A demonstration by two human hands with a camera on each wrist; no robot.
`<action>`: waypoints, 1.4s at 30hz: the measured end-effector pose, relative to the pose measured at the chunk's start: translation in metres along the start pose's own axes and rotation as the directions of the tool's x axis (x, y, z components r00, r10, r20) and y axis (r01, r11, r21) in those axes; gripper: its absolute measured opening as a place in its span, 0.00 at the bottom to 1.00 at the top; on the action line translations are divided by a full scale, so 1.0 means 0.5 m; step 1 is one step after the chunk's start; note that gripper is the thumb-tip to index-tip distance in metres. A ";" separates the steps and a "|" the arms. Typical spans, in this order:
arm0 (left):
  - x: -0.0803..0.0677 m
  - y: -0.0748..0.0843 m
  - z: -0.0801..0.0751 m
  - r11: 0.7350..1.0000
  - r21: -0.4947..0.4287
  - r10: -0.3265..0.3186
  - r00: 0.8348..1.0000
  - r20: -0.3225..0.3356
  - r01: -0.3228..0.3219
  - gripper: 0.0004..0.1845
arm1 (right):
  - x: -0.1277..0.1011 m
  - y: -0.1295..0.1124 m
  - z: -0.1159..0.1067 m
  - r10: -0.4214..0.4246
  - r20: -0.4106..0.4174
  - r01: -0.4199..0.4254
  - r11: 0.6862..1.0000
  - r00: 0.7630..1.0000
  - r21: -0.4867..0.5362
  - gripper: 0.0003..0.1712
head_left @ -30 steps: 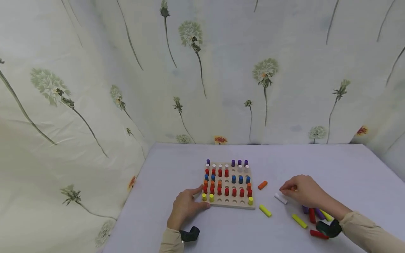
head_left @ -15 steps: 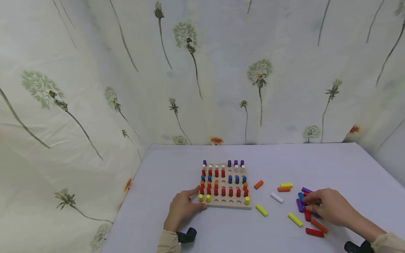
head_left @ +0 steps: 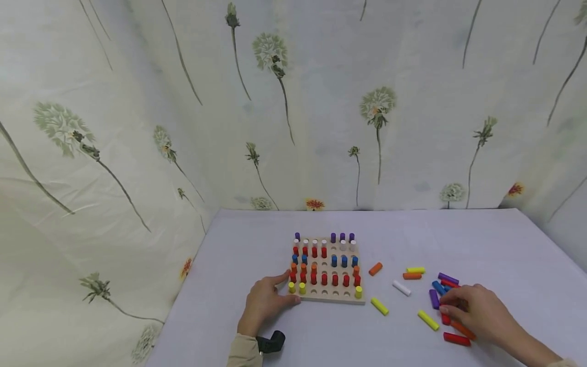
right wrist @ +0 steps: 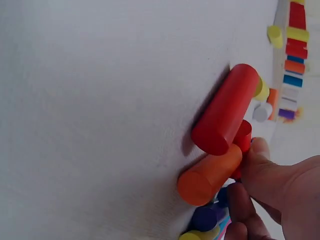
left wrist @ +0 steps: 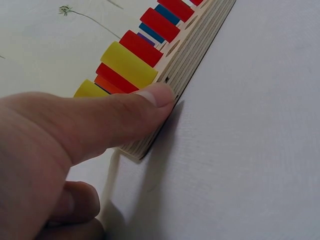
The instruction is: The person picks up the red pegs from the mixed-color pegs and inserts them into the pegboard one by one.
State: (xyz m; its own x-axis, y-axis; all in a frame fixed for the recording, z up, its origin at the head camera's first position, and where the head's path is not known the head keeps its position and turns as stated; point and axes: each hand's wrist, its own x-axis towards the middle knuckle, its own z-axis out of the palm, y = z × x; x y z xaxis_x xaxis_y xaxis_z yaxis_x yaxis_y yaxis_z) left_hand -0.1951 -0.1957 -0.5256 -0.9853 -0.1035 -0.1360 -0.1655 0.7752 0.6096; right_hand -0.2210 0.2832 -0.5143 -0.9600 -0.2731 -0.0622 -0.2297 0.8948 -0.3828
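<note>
My left hand (head_left: 263,303) grips the near left corner of a wooden pegboard (head_left: 337,300), thumb along the front edge and index finger at the left side. In the left wrist view the thumb (left wrist: 130,110) lies against the board's layered edge, below a yellow peg (left wrist: 129,63). Rows of coloured pegs stand upright in the board, with some holes bare between them. At the right, my right hand (head_left: 481,311) pinches a red peg (head_left: 446,319) in a loose pile. An orange peg (right wrist: 210,175) and another red peg (right wrist: 227,110) lie close by.
Purple (head_left: 448,278) and blue pegs (head_left: 438,287) lie by the right fingertips. Between pile and board are a white peg (head_left: 401,288), an orange peg (head_left: 375,269) and yellow pegs (head_left: 379,306). A flowered cloth (head_left: 321,127) hangs behind the table (head_left: 257,239).
My right hand has moved from above the white peg rightward to the pile, where its fingertips have shifted onto a red peg. The left hand stays at the board's corner.
</note>
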 end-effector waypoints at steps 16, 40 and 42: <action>-0.002 0.001 -0.004 1.000 -0.008 -0.007 1.000 0.001 0.007 0.41 | -0.013 -0.014 0.010 0.047 0.069 -0.048 0.999 0.997 0.012 0.27; 0.001 0.002 0.000 0.999 -0.023 -0.023 1.000 0.006 0.023 0.41 | -0.037 -0.047 0.013 -0.022 -0.142 0.032 0.997 0.990 0.065 0.06; 0.001 0.002 -0.001 1.000 -0.014 -0.022 1.000 0.005 0.022 0.41 | -0.038 -0.052 0.013 -0.035 -0.204 0.051 0.996 0.978 0.074 0.09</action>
State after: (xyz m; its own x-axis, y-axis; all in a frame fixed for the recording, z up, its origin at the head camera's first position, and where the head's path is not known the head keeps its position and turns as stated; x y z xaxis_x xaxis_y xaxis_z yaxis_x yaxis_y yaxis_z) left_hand -0.1956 -0.1952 -0.5244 -0.9812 -0.1178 -0.1531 -0.1881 0.7641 0.6171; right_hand -0.1959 0.2626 -0.5091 -0.9639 -0.2261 0.1407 -0.2657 0.8511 -0.4528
